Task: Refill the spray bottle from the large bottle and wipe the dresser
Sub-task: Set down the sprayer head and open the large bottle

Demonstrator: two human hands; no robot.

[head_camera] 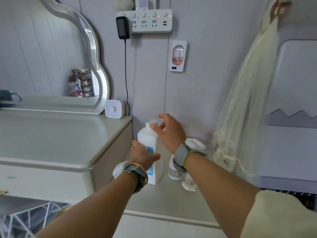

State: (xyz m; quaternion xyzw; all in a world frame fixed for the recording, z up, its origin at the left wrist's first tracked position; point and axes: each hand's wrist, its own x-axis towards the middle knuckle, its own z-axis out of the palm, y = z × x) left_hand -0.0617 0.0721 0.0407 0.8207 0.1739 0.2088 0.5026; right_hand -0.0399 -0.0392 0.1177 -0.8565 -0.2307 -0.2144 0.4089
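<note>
A large white bottle (pixel 148 140) with a blue label stands upright on the low side table (pixel 164 201) beside the dresser (pixel 51 134). My left hand (pixel 142 156) is wrapped around its lower body. My right hand (pixel 167 130) hovers at the white cap (pixel 151 123), fingers spread, a fingertip touching the cap's edge. Behind my right wrist stands a small clear spray bottle (pixel 174 174), its top hidden by the wrist. A crumpled white cloth (pixel 188 184) lies beside it.
The dresser top carries a wavy mirror (pixel 96 54) and a small white timer (pixel 114 109). A black adapter cord (pixel 127 74) hangs from the wall power strip (pixel 151 20). A pale curtain (pixel 243 100) hangs at the right. A dark mug (pixel 9 97) sits far left.
</note>
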